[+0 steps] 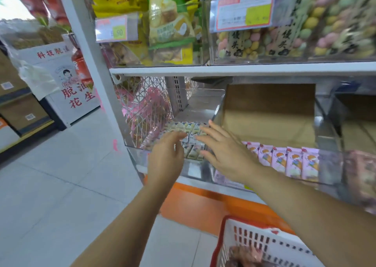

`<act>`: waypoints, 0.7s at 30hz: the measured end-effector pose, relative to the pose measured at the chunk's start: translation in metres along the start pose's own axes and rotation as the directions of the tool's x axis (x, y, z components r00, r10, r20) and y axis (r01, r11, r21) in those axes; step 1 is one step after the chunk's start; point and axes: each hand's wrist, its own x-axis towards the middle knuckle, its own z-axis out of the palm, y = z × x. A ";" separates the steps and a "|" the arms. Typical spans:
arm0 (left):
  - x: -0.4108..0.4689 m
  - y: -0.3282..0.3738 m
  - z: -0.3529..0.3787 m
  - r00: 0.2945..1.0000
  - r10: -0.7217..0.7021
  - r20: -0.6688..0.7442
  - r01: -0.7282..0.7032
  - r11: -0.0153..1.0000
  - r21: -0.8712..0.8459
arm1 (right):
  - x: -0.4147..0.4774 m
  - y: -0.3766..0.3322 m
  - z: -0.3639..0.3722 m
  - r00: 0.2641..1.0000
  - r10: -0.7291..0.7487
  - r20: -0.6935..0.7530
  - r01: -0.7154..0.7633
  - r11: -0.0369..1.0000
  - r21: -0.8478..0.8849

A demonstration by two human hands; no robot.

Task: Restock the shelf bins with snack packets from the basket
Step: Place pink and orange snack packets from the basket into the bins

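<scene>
The left hand (165, 157) and the right hand (225, 155) reach side by side into a clear bin (195, 171) on the lower shelf, both over a small stack of pale yellow-and-white snack packets (193, 133) lying flat at the front of that bin. Each grip is apart: the left fingers stretch forward onto the packets, and the right fingers are spread wide and laid across their right edge, holding nothing. Motion blur hides exactly how firmly they press. In the next bin to the right, a row of pink packets (293, 161) stands upright against the front wall, with brown cardboard (268, 108) behind. Near the bottom right, under the right forearm, sits a white basket (225, 222) with a red rim, with brownish-pink packets (246, 254) inside. Above, a white shelf board (244, 68) carries bins of bagged snacks and pastel round sweets. The shelving has an orange base (203, 201) on a pale tiled floor (61, 185).
</scene>
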 end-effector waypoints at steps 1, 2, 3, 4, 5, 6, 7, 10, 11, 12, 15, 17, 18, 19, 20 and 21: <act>-0.020 0.007 -0.001 1.000 0.007 -0.027 -0.008 0.998 -0.069 | -0.009 -0.007 -0.002 0.998 -0.028 -0.055 0.029 0.999 0.028; -0.040 0.010 0.001 0.999 -0.010 -0.043 0.005 0.992 -0.123 | -0.023 -0.014 -0.003 0.993 -0.054 -0.107 0.061 0.996 0.066; -0.058 0.013 0.005 0.998 -0.037 -0.045 0.029 0.987 -0.157 | -0.041 -0.022 -0.006 0.989 -0.060 -0.132 0.076 0.990 0.121; -0.075 0.014 0.010 0.998 -0.059 -0.027 0.053 0.983 -0.175 | -0.061 -0.027 -0.007 0.993 -0.032 -0.117 0.053 0.982 0.180; -0.092 0.013 0.016 0.998 -0.068 0.013 0.069 0.982 -0.177 | -0.081 -0.030 -0.009 0.997 0.007 -0.076 0.010 0.975 0.220; -0.108 0.011 0.023 0.996 -0.064 0.065 0.074 0.984 -0.163 | -0.101 -0.030 -0.010 0.999 0.046 -0.020 -0.040 0.971 0.237; -0.122 0.007 0.030 0.990 -0.054 0.127 0.071 0.988 -0.140 | -0.120 -0.027 -0.008 0.996 0.084 0.043 -0.092 0.968 0.234; -0.159 -0.009 0.053 0.934 -0.067 0.350 0.101 0.992 -0.080 | -0.176 -0.004 0.004 0.946 0.227 0.229 -0.276 0.939 0.207; -0.170 -0.015 0.060 0.906 -0.087 0.414 0.122 0.991 -0.057 | -0.193 0.005 0.010 0.917 0.281 0.285 -0.343 0.917 0.202; -0.180 -0.022 0.067 0.880 -0.106 0.464 0.135 0.990 -0.029 | -0.209 0.014 0.016 0.876 0.337 0.344 -0.417 0.888 0.192; -0.207 -0.037 0.092 0.834 -0.140 0.534 0.130 0.990 0.057 | -0.256 0.041 0.034 0.732 0.463 0.500 -0.593 0.794 0.134; -0.222 -0.041 0.106 0.822 -0.155 0.549 0.135 0.988 0.077 | -0.280 0.056 0.044 0.673 0.502 0.543 -0.641 0.763 0.089; -0.227 -0.042 0.113 0.818 -0.170 0.550 0.153 0.985 0.076 | -0.289 0.062 0.049 0.656 0.514 0.552 -0.651 0.755 0.071; -0.231 -0.041 0.117 0.821 -0.185 0.540 0.178 0.982 0.067 | -0.295 0.067 0.054 0.645 0.518 0.562 -0.658 0.750 0.064; -0.234 -0.041 0.121 0.831 -0.197 0.520 0.201 0.978 0.050 | -0.300 0.071 0.061 0.630 0.516 0.580 -0.663 0.747 0.056; -0.237 -0.042 0.126 0.845 -0.199 0.496 0.209 0.977 0.035 | -0.304 0.075 0.069 0.614 0.512 0.601 -0.665 0.746 0.044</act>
